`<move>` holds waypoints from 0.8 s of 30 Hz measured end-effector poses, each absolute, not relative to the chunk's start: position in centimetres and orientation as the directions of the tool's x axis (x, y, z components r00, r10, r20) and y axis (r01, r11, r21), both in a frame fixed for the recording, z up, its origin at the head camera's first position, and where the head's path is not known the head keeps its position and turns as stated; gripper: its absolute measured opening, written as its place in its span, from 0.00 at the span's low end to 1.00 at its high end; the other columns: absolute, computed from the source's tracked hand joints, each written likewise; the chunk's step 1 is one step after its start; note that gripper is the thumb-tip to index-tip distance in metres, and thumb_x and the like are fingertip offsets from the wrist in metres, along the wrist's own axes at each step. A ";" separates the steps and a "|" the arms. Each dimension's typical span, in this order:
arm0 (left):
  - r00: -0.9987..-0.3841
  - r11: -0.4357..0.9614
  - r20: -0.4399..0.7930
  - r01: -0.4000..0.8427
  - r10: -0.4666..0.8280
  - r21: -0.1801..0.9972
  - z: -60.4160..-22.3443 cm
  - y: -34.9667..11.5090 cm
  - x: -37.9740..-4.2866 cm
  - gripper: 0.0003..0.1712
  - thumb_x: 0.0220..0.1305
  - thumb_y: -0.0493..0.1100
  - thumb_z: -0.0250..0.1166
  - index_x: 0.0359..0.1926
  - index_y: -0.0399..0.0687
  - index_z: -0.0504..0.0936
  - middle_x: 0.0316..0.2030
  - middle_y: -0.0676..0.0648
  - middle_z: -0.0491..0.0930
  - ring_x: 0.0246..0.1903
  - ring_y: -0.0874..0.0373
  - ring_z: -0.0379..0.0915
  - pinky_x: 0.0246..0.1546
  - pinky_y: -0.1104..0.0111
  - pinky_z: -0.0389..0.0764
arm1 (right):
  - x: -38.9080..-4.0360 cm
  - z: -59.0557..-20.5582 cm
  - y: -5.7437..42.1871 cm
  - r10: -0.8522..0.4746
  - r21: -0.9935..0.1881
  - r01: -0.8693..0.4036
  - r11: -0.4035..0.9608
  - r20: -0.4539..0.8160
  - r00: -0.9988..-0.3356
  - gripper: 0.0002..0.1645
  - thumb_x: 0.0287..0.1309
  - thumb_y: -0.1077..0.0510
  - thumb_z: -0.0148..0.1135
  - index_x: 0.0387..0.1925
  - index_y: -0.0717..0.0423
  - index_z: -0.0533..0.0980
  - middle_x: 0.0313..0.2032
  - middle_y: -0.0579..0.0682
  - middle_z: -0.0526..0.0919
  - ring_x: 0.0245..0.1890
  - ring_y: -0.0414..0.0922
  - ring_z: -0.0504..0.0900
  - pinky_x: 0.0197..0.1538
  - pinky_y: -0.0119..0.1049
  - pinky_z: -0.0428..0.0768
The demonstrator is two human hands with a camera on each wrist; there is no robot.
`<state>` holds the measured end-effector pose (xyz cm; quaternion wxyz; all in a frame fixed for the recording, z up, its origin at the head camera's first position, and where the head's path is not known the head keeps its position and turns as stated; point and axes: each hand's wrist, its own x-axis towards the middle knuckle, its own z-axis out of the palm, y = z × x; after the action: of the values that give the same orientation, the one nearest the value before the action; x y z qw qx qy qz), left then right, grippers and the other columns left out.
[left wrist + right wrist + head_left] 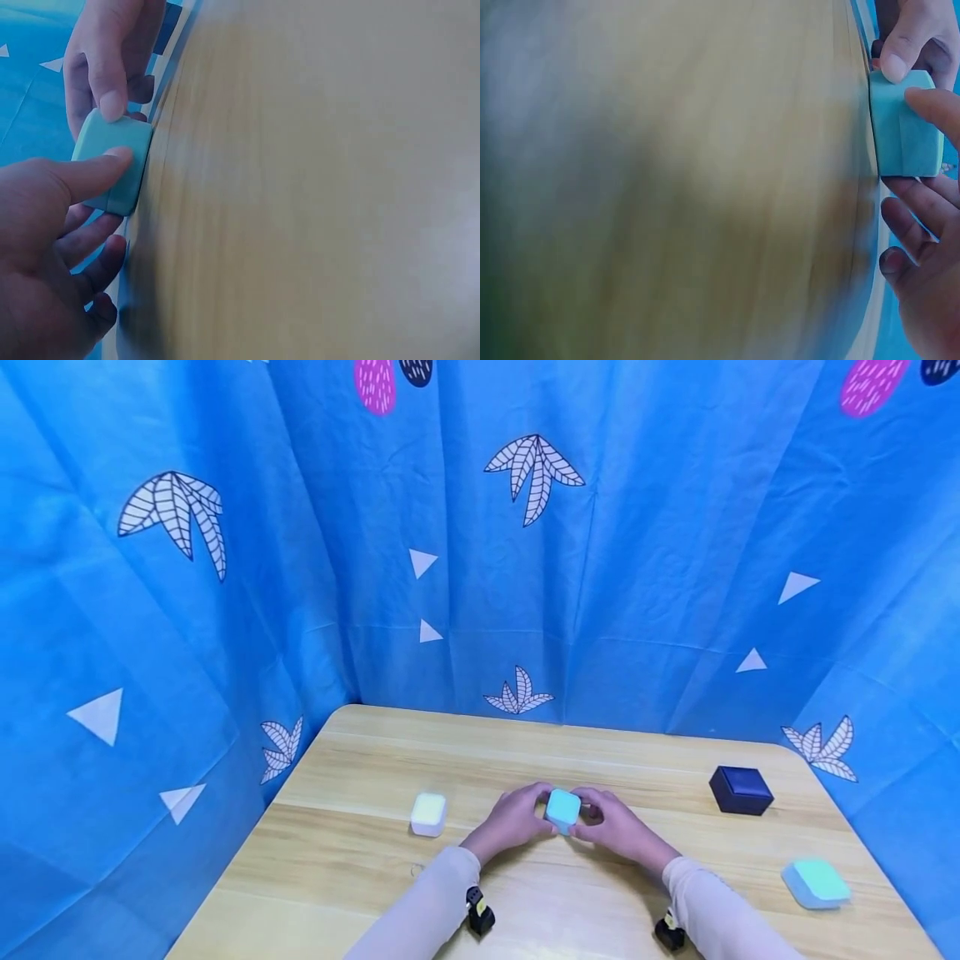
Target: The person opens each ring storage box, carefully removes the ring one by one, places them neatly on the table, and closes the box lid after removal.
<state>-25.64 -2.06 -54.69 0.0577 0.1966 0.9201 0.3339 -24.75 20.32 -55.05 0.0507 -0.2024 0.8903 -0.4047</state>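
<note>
Both hands hold one small turquoise jewellery box [562,810] over the middle of the table. My left hand [517,816] grips its left side between thumb and fingers. From the other side my right hand [611,822] pinches it the same way. In the left wrist view the box [120,154] shows rounded edges and a seam, with a thumb pressed on its near face. The right wrist view shows both thumbs on the box [905,127], while the lower fingers curl loosely under it. It appears closed.
A white box [428,814] stands left of the hands. On the right are a dark blue box [741,790] and a pale turquoise box [817,883]. A small thin loop [417,869] lies near the left forearm. Blue patterned curtains [465,527] enclose the wooden table [360,752].
</note>
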 end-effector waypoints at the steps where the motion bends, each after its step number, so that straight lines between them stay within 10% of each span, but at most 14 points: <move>1: -0.917 0.702 0.025 0.322 0.398 0.635 -54.7 -2.2 -25.5 0.38 0.55 0.52 0.77 0.66 0.57 0.75 0.59 0.56 0.81 0.60 0.56 0.75 0.66 0.52 0.67 | -24.7 -55.1 20.2 -0.404 -0.740 -0.319 0.592 0.070 -0.912 0.35 0.53 0.48 0.76 0.61 0.53 0.75 0.47 0.51 0.79 0.43 0.45 0.73 0.45 0.36 0.76; 24: -0.956 0.662 0.019 0.216 0.292 0.717 -54.8 -5.4 -23.1 0.36 0.56 0.45 0.76 0.65 0.49 0.75 0.59 0.49 0.81 0.62 0.48 0.74 0.65 0.47 0.70 | -24.4 -54.9 16.3 -0.469 -0.732 -0.357 0.580 0.058 -0.881 0.34 0.52 0.45 0.76 0.59 0.50 0.77 0.42 0.45 0.77 0.42 0.43 0.70 0.43 0.32 0.74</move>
<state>-23.06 -5.43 -54.84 0.0491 0.1397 0.9104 0.3864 -24.44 16.30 -54.90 0.0712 -0.2330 0.8861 -0.3943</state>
